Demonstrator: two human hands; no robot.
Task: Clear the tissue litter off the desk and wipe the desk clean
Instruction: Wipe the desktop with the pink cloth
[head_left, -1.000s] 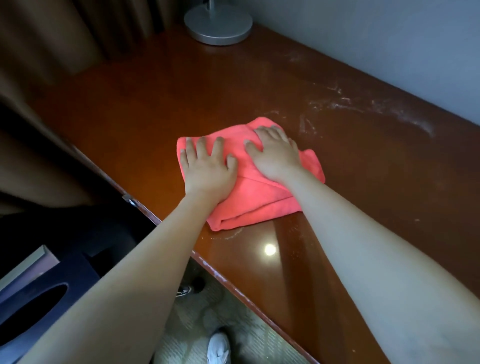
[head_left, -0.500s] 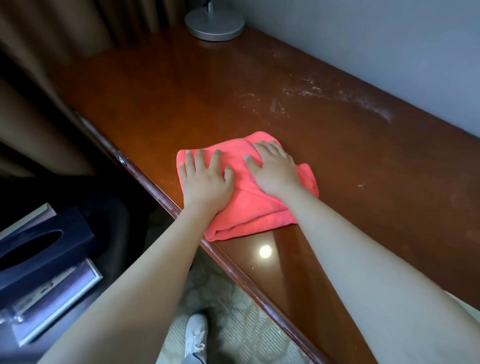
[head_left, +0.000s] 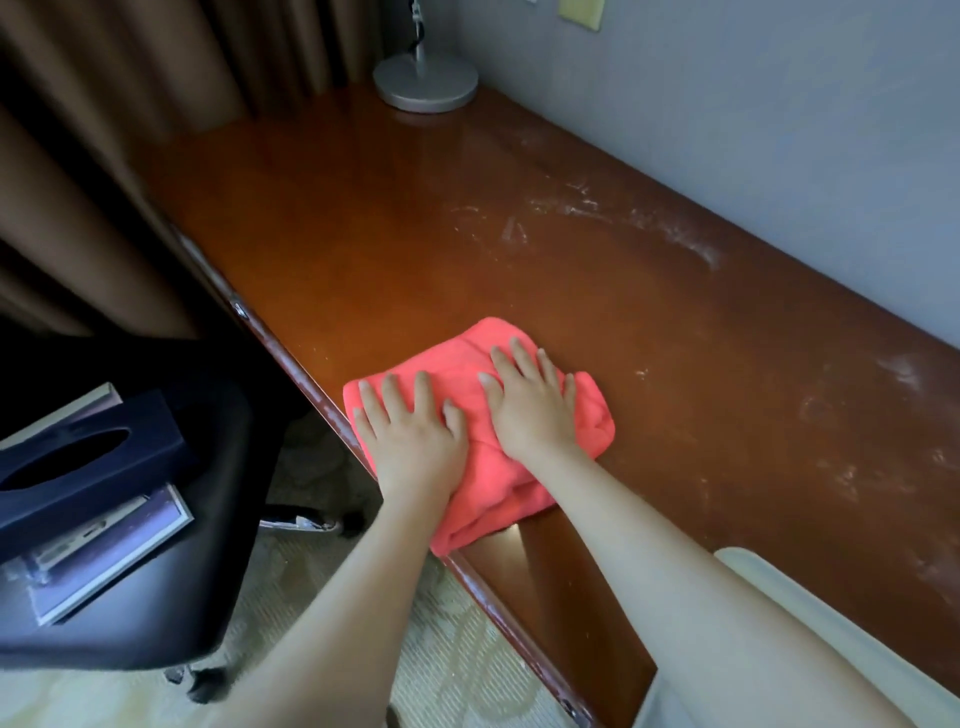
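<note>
Folded pink cloth (head_left: 470, 364) lies crumpled at the desk's (head_left: 363, 218) near edge, centre frame, one corner overhanging. Left hand (head_left: 410, 441) and right hand (head_left: 530, 405) press flat on it, fingers spread. White smears (head_left: 623, 218) streak the upper right. Lamp base (head_left: 426, 78) is cut off at top.

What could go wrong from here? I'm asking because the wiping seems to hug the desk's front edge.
1. The pink cloth already overhangs the front edge of the desk under the left hand; another pull may drop it.
2. White streaks near the wall lie beyond both flat hands, right hand included, and could be missed.
</note>
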